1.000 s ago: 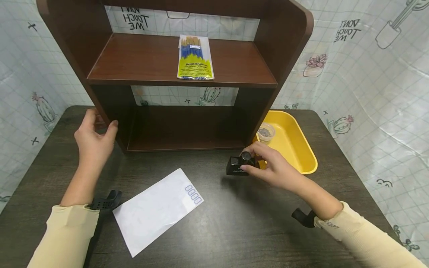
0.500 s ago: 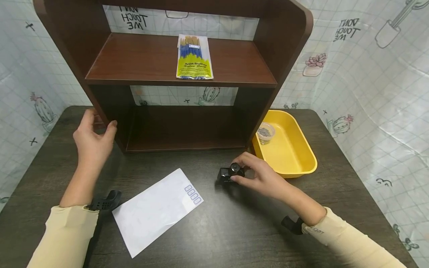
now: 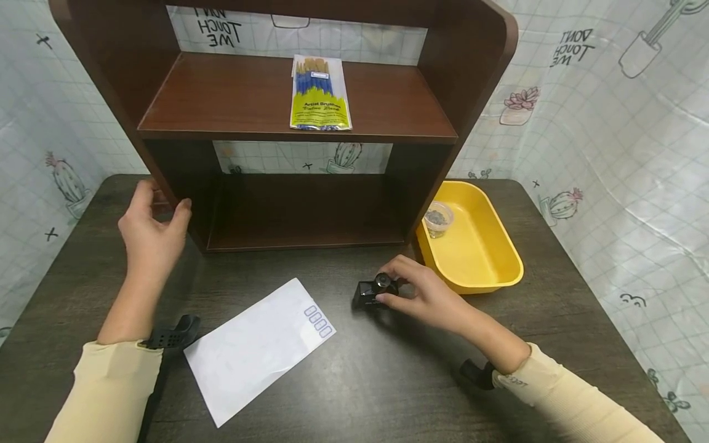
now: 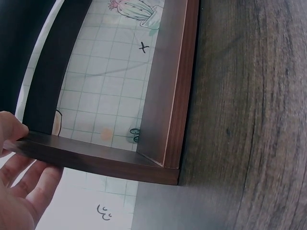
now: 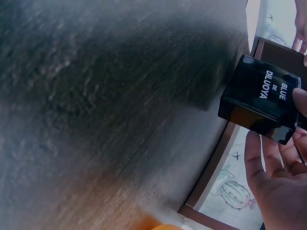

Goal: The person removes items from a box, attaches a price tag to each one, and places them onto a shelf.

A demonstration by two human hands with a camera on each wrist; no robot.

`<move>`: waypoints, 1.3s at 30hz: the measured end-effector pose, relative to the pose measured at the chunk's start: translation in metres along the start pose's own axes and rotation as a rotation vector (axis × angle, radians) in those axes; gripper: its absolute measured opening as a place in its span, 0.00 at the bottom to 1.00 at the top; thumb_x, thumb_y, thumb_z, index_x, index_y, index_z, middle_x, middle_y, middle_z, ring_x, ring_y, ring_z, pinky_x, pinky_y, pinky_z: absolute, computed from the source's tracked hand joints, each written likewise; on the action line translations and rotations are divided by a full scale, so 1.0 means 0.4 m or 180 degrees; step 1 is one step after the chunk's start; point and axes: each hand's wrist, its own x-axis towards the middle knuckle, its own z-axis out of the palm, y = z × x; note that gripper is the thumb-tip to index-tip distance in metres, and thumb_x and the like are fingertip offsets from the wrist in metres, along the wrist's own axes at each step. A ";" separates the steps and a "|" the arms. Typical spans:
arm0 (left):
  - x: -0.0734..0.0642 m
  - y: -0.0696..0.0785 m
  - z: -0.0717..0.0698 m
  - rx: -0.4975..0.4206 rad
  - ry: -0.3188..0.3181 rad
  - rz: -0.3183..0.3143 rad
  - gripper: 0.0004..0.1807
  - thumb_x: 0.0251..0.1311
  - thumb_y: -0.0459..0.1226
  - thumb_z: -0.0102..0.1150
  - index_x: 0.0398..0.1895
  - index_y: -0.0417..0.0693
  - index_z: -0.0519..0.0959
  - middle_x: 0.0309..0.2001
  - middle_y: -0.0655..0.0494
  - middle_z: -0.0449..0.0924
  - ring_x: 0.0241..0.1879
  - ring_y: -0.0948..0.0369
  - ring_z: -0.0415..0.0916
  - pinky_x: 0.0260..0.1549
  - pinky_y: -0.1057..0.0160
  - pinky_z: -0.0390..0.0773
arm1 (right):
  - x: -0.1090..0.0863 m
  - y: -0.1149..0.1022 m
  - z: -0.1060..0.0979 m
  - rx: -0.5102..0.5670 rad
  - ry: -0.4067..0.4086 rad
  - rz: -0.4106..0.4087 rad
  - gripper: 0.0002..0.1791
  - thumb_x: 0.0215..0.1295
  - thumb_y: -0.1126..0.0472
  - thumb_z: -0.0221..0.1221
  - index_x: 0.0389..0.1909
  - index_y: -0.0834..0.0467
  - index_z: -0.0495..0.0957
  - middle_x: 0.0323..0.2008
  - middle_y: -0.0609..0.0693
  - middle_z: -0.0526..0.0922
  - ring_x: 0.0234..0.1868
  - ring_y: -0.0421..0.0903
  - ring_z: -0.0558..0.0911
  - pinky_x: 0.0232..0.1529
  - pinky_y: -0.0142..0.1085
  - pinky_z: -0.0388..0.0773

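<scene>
My right hand [image 3: 423,294] holds a black perfume bottle [image 3: 365,293] with a round black cap, thumb in front and fingers behind. In the right wrist view the square bottle [image 5: 261,91] bears white lettering, "BLUE DE DILUOYA". It is low over the table in front of the shelf; whether its base touches the wood I cannot tell. At the shelf's left side, my left hand [image 3: 152,237] grips the side panel, thumb on the inner face and fingers outside. The left wrist view shows that same brown panel [image 4: 105,160] between thumb and fingers. A white envelope [image 3: 260,351] lies between the hands.
The dark brown shelf [image 3: 299,247] stands at the back of the table [image 3: 388,394]. A pack of artist brushes [image 3: 320,95] lies on its upper board. Right of it is a yellow tray [image 3: 476,246] holding a small clear tub [image 3: 437,218] of grey bits.
My right hand has carried the perfume bottle left and toward me, away from the yellow tray. My left hand has kept its grip on the shelf panel.
</scene>
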 end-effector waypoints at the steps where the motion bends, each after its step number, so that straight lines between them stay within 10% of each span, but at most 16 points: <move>1: 0.000 0.000 0.000 0.0003 0.0007 -0.0003 0.17 0.68 0.34 0.61 0.57 0.37 0.79 0.40 0.61 0.81 0.39 0.87 0.69 0.34 0.81 0.66 | 0.000 0.000 0.001 0.0010 -0.0005 0.0006 0.13 0.63 0.64 0.72 0.47 0.52 0.82 0.43 0.43 0.82 0.44 0.39 0.82 0.47 0.37 0.85; 7: 0.000 -0.001 -0.001 -0.0002 0.0006 0.0001 0.17 0.68 0.34 0.61 0.57 0.38 0.79 0.38 0.73 0.76 0.40 0.87 0.69 0.33 0.81 0.67 | -0.003 0.002 0.007 0.0043 -0.0021 0.0022 0.13 0.64 0.64 0.72 0.47 0.53 0.82 0.43 0.44 0.82 0.44 0.40 0.81 0.44 0.37 0.86; 15: 0.000 0.004 -0.002 0.0055 -0.0011 -0.0007 0.17 0.68 0.34 0.60 0.58 0.38 0.78 0.44 0.48 0.84 0.40 0.87 0.67 0.32 0.83 0.66 | -0.003 0.001 0.009 -0.0001 -0.0041 0.0071 0.14 0.63 0.64 0.72 0.48 0.53 0.82 0.43 0.44 0.81 0.44 0.40 0.80 0.42 0.36 0.84; 22: -0.001 0.002 0.002 0.0032 0.0017 -0.0042 0.17 0.67 0.34 0.61 0.57 0.37 0.78 0.40 0.64 0.79 0.39 0.86 0.68 0.35 0.81 0.67 | -0.005 -0.003 0.009 0.0032 -0.0083 0.0155 0.15 0.64 0.64 0.72 0.49 0.53 0.82 0.44 0.45 0.81 0.44 0.42 0.80 0.38 0.36 0.85; 32: -0.003 0.004 0.003 0.0070 0.0006 -0.0091 0.17 0.68 0.35 0.61 0.58 0.38 0.78 0.43 0.54 0.82 0.40 0.84 0.69 0.33 0.84 0.67 | -0.007 -0.007 0.011 -0.0098 -0.0059 0.0160 0.16 0.63 0.63 0.72 0.51 0.53 0.81 0.44 0.44 0.81 0.46 0.41 0.79 0.43 0.35 0.84; 39: -0.014 0.012 -0.009 0.0227 -0.0158 -0.0213 0.18 0.70 0.36 0.61 0.60 0.39 0.78 0.51 0.41 0.85 0.51 0.49 0.84 0.37 0.86 0.66 | -0.007 -0.007 0.010 -0.0136 -0.0055 0.0165 0.16 0.64 0.62 0.73 0.51 0.53 0.81 0.44 0.44 0.81 0.45 0.40 0.77 0.42 0.34 0.82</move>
